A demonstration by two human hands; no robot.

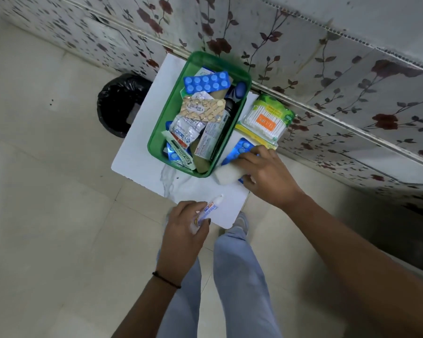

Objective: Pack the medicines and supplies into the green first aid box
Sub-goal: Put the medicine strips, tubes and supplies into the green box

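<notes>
A: Where is the green box (167, 123) sitting?

B: It is sitting open on a small white table (137, 157), close to the flowered wall (303, 57). It is holding plenty already: a blue strip of tablets (206, 83) is lying near the far end, a gold strip (202, 109) is resting below it, silver foil strips (185, 129) are crowding the near half, and a dark bottle (230, 111) is lying along the right wall.

A: What is the left hand (185, 230) doing?

B: It is hovering over the near edge of the table, with its fingers curling around a small white tube (206, 209) with blue and red print. The tube's tip is pointing toward the box.

A: And the right hand (264, 173)?

B: It is pressing down on the table just beside the box's right wall. The fingers are spreading over a second blue strip of tablets (239, 150), while the thumb is sitting against a white pad (226, 176). I cannot tell whether it is gripping either one.

A: Anything else outside the box?

B: A pack of cotton buds (266, 117) is lying on the table to the right of the box, beyond the right hand. A black bin (119, 103) is standing on the floor to the left of the table.
</notes>
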